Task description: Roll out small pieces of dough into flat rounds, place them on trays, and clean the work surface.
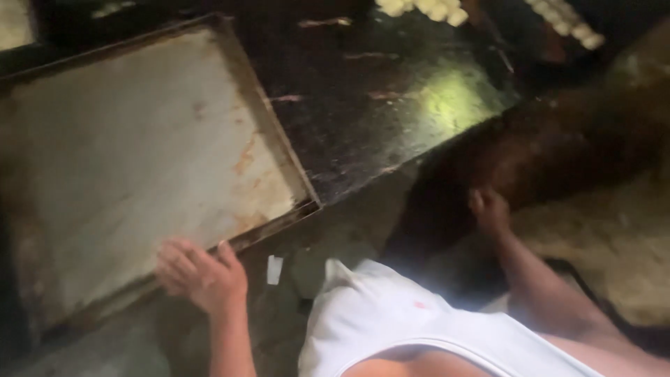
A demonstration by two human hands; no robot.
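Fingers of the left hand (202, 276) curl over the near edge of the worn metal tray (139, 160), steadying it on the dark table (377, 105); the right hand (488, 208) looks closed, holding what I cannot tell.

One large worn metal baking tray (139, 160), two bare hands, left (201, 274), right (488, 208), two clusters of pale dough pieces (426, 8)

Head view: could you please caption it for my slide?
Left hand rests on a worn baking tray's edge; right hand reaches under the dark counter.
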